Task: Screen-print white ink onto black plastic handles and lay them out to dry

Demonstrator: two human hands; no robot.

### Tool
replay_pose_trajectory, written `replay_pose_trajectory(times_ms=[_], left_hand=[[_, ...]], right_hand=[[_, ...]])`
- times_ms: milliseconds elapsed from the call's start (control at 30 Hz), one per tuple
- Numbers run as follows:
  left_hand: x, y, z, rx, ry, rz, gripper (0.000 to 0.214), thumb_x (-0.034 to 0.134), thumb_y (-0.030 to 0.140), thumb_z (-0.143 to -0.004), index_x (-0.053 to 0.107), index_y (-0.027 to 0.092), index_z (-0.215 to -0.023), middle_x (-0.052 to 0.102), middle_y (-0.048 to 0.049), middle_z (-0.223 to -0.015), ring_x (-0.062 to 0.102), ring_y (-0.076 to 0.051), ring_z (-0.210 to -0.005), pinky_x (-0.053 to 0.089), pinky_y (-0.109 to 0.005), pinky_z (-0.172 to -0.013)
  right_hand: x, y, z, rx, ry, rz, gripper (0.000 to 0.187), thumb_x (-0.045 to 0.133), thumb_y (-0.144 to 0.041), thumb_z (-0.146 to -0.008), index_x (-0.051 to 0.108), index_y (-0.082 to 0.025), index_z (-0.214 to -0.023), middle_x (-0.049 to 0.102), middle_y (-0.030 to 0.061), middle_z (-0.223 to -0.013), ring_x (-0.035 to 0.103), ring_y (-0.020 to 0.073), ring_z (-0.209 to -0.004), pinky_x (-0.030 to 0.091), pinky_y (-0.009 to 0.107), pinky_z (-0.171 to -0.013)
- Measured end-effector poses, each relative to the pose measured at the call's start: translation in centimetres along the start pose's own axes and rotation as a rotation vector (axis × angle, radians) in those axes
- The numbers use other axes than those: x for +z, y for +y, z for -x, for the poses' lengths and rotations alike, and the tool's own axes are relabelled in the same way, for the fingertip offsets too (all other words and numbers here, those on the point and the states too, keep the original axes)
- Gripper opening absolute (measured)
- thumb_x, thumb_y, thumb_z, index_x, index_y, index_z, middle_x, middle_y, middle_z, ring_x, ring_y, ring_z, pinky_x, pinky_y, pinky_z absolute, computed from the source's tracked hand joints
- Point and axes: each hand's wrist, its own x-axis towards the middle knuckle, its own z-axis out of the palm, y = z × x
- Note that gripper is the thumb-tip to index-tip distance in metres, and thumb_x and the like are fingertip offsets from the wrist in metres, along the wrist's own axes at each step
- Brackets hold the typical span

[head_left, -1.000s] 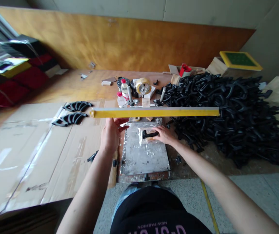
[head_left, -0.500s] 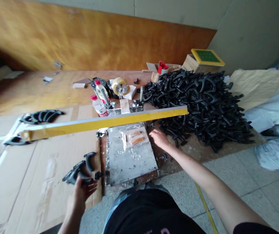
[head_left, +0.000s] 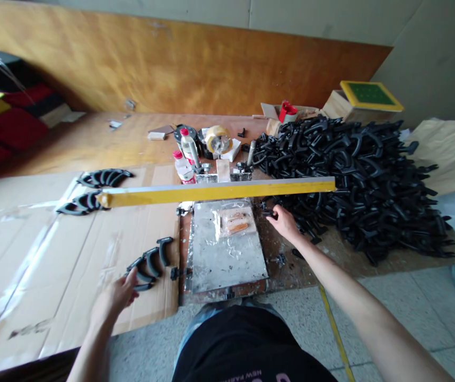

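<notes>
My left hand (head_left: pixel 116 295) rests low on the cardboard sheet (head_left: pixel 32 254), fingers closed on the near end of a black curved part (head_left: pixel 143 287). That part lies at the near end of a short row of black curved parts (head_left: pixel 152 260). My right hand (head_left: pixel 285 223) reaches past the metal plate (head_left: pixel 227 254) and pinches a small black part (head_left: pixel 269 213) at the edge of the big pile of black parts (head_left: pixel 355 175). A taped wooden rest (head_left: pixel 235 223) on the plate is bare. A yellow bar (head_left: pixel 215 191) hangs across above the plate.
Two more rows of black curved parts (head_left: pixel 104 178) lie further out on the cardboard. Bottles (head_left: pixel 183 159), a tape roll (head_left: pixel 218 139) and a red dispenser (head_left: pixel 287 110) stand behind the plate. A wooden box with a green screen (head_left: pixel 366 97) sits at back right. Tiled floor lies below the table edge.
The black part left the plate's rest. My left hand carried it down to the near row on the cardboard. My right hand moved off the plate to the pile's edge.
</notes>
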Motion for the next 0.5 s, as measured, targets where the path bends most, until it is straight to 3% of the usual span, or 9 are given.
replay_pose_trajectory(times_ms=[67,100,167,267,367,500], left_hand=[[0.5,4.8,1.2,0.098,0.033,0.125,0.046,0.055,0.064,-0.073,0.062,0.018,-0.074,0.062,-0.0057,-0.051,0.058,-0.02,-0.046,0.048,-0.031,-0.048],[0.8,7.6,2.0,0.173,0.06,0.182,0.048,0.055,0.064,-0.074,0.063,0.017,-0.079,0.062,-0.0041,-0.053,0.057,-0.018,-0.046,0.048,-0.029,-0.048],[1.5,13.2,3.9,0.356,0.073,0.303,0.05,0.056,0.063,-0.077,0.065,0.016,-0.094,0.064,-0.0014,-0.058,0.056,-0.014,-0.047,0.047,-0.024,-0.048],[2.1,20.1,6.8,0.54,0.09,0.529,0.044,0.057,0.057,-0.08,0.063,0.017,-0.096,0.064,0.0004,-0.059,0.054,-0.011,-0.045,0.045,-0.02,-0.047],[2.6,23.9,8.8,0.664,0.105,0.754,0.041,0.049,0.053,-0.087,0.064,0.016,-0.09,0.062,0.0005,-0.058,0.052,-0.01,-0.045,0.045,-0.02,-0.047],[3.5,25.0,9.8,0.706,0.146,0.794,0.052,0.039,0.057,-0.091,0.067,0.014,-0.098,0.059,0.0006,-0.056,0.053,-0.011,-0.048,0.044,-0.021,-0.047]], right_hand=[[1.1,-3.5,-0.5,-0.204,0.06,-0.12,0.006,0.064,-0.024,-0.086,0.061,-0.02,-0.089,0.062,0.0054,-0.092,0.058,0.0198,-0.087,0.045,0.029,-0.08],[1.8,-5.2,-0.8,-0.314,0.055,-0.151,0.002,0.062,-0.022,-0.088,0.062,-0.02,-0.089,0.063,0.0058,-0.097,0.058,0.0197,-0.092,0.045,0.029,-0.083],[3.3,-7.9,-1.1,-0.492,-0.018,-0.172,0.011,0.057,-0.014,-0.09,0.065,-0.021,-0.093,0.064,0.0059,-0.104,0.058,0.0191,-0.1,0.045,0.03,-0.089],[5.0,-9.8,-1.5,-0.576,-0.124,-0.158,0.023,0.056,-0.01,-0.089,0.068,-0.02,-0.107,0.068,0.0071,-0.11,0.058,0.0197,-0.106,0.046,0.033,-0.094],[5.9,-10.4,-1.1,-0.516,-0.142,-0.136,0.03,0.055,-0.012,-0.09,0.067,-0.019,-0.116,0.069,0.0095,-0.116,0.057,0.0218,-0.112,0.046,0.038,-0.097],[5.7,-11.4,0.1,-0.478,-0.118,-0.073,0.036,0.051,-0.011,-0.09,0.066,-0.017,-0.123,0.063,0.0134,-0.129,0.05,0.0259,-0.128,0.043,0.046,-0.105]])
